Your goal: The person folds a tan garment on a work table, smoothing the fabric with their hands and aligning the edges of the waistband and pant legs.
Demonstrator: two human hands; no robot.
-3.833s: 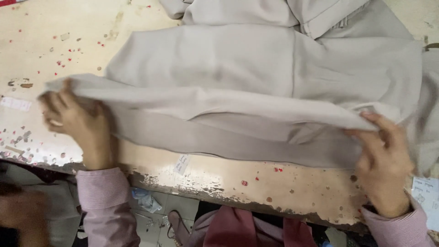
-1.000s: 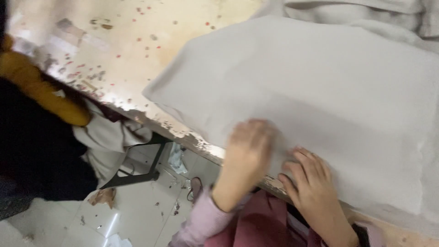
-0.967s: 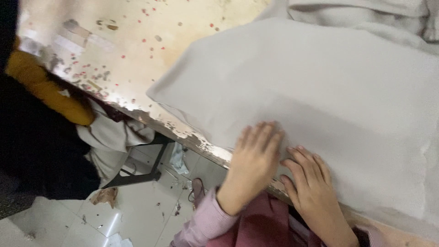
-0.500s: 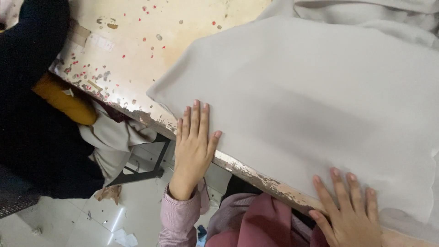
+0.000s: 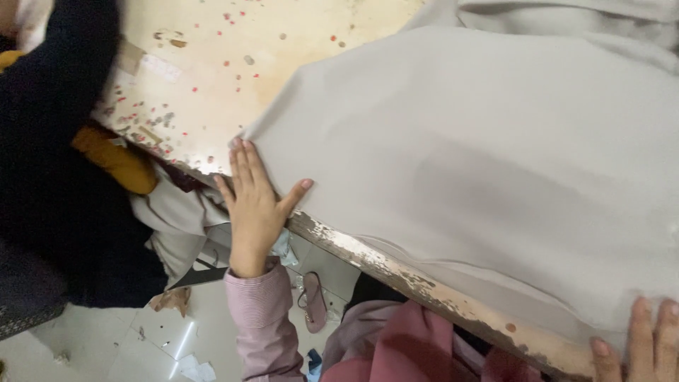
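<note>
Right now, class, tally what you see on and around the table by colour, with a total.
Grey: 1, cloth
Cream: 1, table
Pink: 2, sleeve, sandal
Mustard: 1, bundle
Black: 1, garment
Total: 6

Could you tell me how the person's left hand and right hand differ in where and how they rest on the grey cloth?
The left hand shows whole, flat at the near left corner of the grey cloth, fingers spread over the table edge. The right hand is cut off by the frame; only fingers show, at the cloth's near right edge. Both lie open, palm down, gripping nothing.
</note>
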